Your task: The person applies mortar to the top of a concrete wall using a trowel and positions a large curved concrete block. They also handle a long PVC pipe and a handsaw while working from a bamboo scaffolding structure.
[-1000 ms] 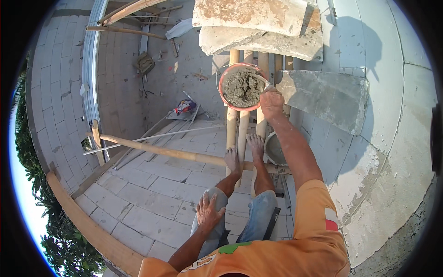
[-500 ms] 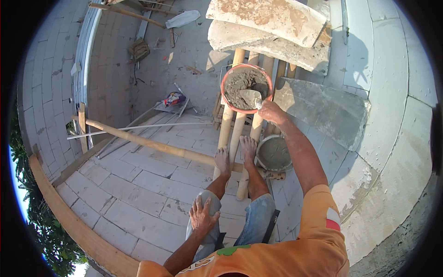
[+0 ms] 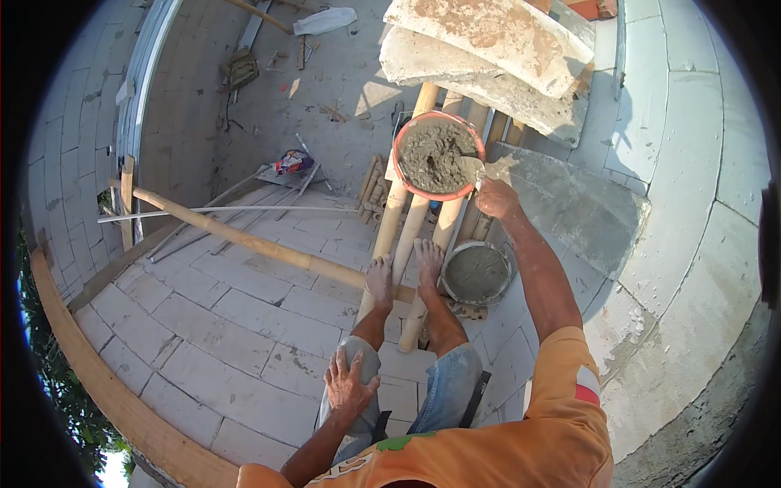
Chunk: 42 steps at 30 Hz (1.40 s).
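My right hand (image 3: 496, 198) is closed round the handle of a trowel (image 3: 470, 167), at the right rim of an orange bucket (image 3: 398, 163). The trowel's blade reaches over the rim into wet grey mortar (image 3: 435, 154), which fills much of the bucket. Bamboo poles (image 3: 392, 218) lie under the bucket, and my bare feet rest on them. With its fingers spread, my left hand (image 3: 348, 386) lies flat on my left knee and holds nothing. A second, pale bucket (image 3: 506, 285) with smooth grey mix stands beside my right foot.
Right of the orange bucket lies a flat grey board (image 3: 578, 199). Beyond it, mortar-stained slabs (image 3: 488, 77) are stacked across the poles. A thicker bamboo pole (image 3: 244, 238) crosses to the left. Pale block walls (image 3: 220, 325) rise around, with a lower floor (image 3: 277, 106) strewn with debris.
The trowel has shifted to the right side of the mortar, and the hollow there looks more filled in. My left hand stays on my knee. The whole view has shifted slightly.
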### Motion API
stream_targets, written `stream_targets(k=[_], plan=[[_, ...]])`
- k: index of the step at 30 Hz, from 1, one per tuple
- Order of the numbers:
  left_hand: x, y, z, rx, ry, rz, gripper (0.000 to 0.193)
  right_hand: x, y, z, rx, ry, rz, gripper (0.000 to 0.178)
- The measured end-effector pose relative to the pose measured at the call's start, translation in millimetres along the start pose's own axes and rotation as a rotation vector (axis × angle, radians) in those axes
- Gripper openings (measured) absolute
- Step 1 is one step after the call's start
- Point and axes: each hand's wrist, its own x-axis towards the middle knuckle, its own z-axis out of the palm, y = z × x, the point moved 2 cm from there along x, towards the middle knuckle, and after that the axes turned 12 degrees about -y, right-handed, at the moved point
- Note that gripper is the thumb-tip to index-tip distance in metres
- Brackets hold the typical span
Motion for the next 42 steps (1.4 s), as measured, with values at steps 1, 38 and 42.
stream_targets(k=[1,38,42], plan=[[2,0,-1,0.005,0.002,0.003,0.076,8,-1,5,-0.086,-0.108,-0.044,0.020],[-73,90,-132,-0.086,0.053,0.992,0.060,-654,-168,-152,1.197,0.643,-0.020,0.047],[-197,256,-183,-0.283,-0.220,1.090,0.077,-807,-231,-160,1.323,0.716,0.111,0.052]])
